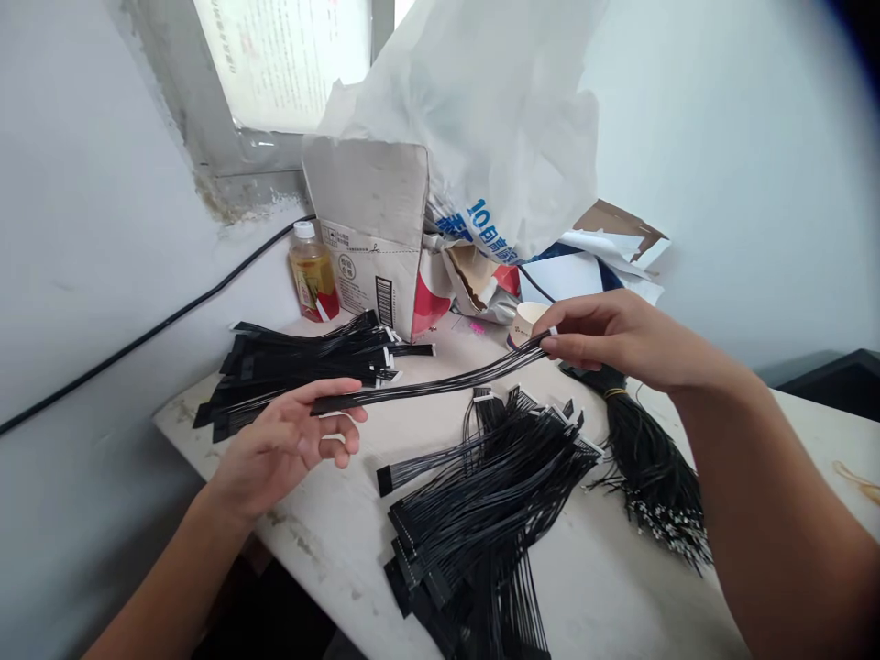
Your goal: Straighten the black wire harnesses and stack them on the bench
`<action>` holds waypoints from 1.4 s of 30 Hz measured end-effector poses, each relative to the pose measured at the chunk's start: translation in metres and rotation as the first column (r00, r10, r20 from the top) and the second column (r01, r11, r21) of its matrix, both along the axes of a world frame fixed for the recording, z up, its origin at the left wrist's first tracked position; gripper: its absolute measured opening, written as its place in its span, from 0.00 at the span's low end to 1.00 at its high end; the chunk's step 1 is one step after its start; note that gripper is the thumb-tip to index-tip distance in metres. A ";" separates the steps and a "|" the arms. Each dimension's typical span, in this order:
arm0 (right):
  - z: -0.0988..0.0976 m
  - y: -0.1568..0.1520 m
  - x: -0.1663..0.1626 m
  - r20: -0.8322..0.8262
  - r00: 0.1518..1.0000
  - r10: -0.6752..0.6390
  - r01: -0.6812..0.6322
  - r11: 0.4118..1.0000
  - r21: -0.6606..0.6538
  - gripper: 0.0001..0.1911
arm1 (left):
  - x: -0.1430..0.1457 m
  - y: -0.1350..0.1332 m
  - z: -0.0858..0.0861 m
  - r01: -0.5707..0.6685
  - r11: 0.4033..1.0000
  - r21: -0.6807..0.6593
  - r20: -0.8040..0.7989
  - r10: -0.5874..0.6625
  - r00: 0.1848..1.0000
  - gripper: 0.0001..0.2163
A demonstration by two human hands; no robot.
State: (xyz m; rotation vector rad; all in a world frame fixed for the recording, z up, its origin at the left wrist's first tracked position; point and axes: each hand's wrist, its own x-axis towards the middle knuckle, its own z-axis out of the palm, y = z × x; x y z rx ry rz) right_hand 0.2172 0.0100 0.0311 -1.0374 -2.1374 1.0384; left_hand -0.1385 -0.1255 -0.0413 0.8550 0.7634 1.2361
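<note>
A black wire harness (440,387) is stretched above the table between my two hands. My right hand (619,344) pinches its white connector end between thumb and fingertips. At the other end, my left hand (285,440) has the harness's dark end between its upper fingers, with the lower fingers loosely curled. Below and between the hands lies a large pile of similar black harnesses (488,495) with white connectors. Behind my left hand is another stack of them (295,357), its white connectors toward the right.
A tied bundle of black wires (646,449) lies under my right forearm. Toward the wall stand a bottle of yellow liquid (314,273), a cardboard box (368,238), a plastic bag (509,119) and a paper cup (526,321). A black cable (158,327) runs along the left wall.
</note>
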 end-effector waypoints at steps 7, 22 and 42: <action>0.001 0.003 0.004 -0.070 0.992 -0.107 0.106 0.994 -0.029 0.11 | 0.012 0.000 -0.002 -0.136 0.991 0.013 -0.157 0.136 0.978 0.13; -0.002 0.002 -0.001 -0.227 0.954 -0.198 0.158 0.970 -0.183 0.08 | 0.014 -0.002 -0.013 -0.375 0.895 0.243 -0.471 0.447 0.761 0.15; -0.016 0.026 0.010 -0.272 0.933 -0.237 0.124 0.920 -0.373 0.18 | 0.032 -0.001 -0.003 -0.385 0.919 0.084 -0.404 0.385 0.830 0.14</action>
